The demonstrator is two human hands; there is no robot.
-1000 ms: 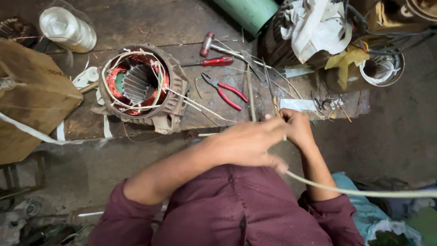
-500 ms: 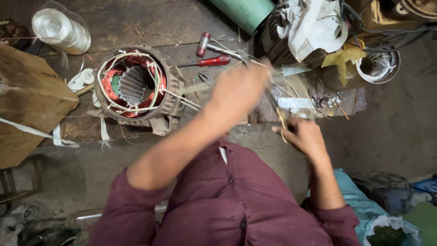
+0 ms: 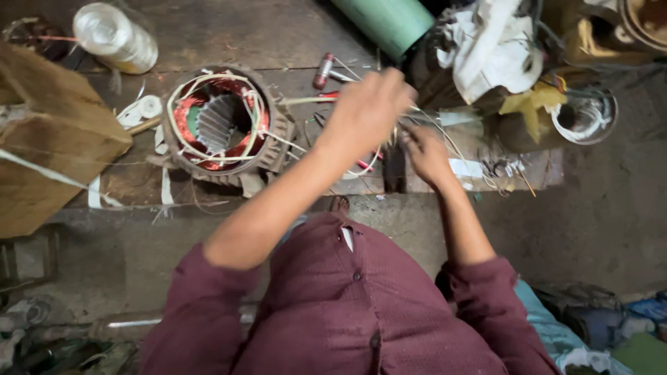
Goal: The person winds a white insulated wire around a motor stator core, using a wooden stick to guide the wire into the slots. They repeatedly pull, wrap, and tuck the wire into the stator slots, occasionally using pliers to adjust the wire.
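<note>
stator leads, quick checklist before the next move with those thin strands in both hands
1. Left hand on the strands: ok, raised above the bench.
2. Right hand on the strands: ok.
3. Strands free of tangles: cannot tell, too thin.
4. Stator settled on the wooden bench: ok.
5. Red-handled pliers within reach: ok, partly hidden under the left hand.
6. Hammer away from the strands: not ok, close beside them.

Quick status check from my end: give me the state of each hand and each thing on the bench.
left hand: raised over the bench, pinching thin pale wires
right hand: low on the bench, gripping the same wires
wires: strung between both hands
motor stator: lying open end up, copper windings exposed, tied with pale cord
small hammer: lying flat, untouched
</note>
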